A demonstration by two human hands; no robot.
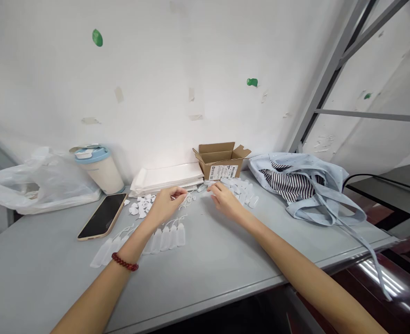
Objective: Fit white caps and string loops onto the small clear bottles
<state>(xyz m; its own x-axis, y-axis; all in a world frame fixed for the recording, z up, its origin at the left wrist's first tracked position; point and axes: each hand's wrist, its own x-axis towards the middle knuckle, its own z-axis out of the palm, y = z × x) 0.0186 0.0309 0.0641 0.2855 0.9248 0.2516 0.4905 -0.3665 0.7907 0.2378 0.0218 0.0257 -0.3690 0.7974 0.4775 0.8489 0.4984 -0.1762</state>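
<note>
Above the middle of the table, my left hand [168, 204] has its thumb and fingertips pinched together beside thin white strings and tiny clear pieces [188, 199]. Whatever it pinches is too small to name. My right hand [226, 200] curls its fingers at the near side of a pile of small clear plastic bottles [246, 192]; something clear is at its fingertips, hard to make out. White caps [142, 205] lie in a heap left of my left hand. A row of small translucent bottles with strings [165, 239] lies nearer me, partly hidden by my left forearm.
A phone [102, 216], a blue-lidded cup [102, 169] and a white plastic bag [41, 181] are on the left. Behind my hands are stacked white sheets [170, 178] and an open cardboard box [222, 162]. A light-blue cloth bag [305, 185] lies right, its strap hanging over the edge.
</note>
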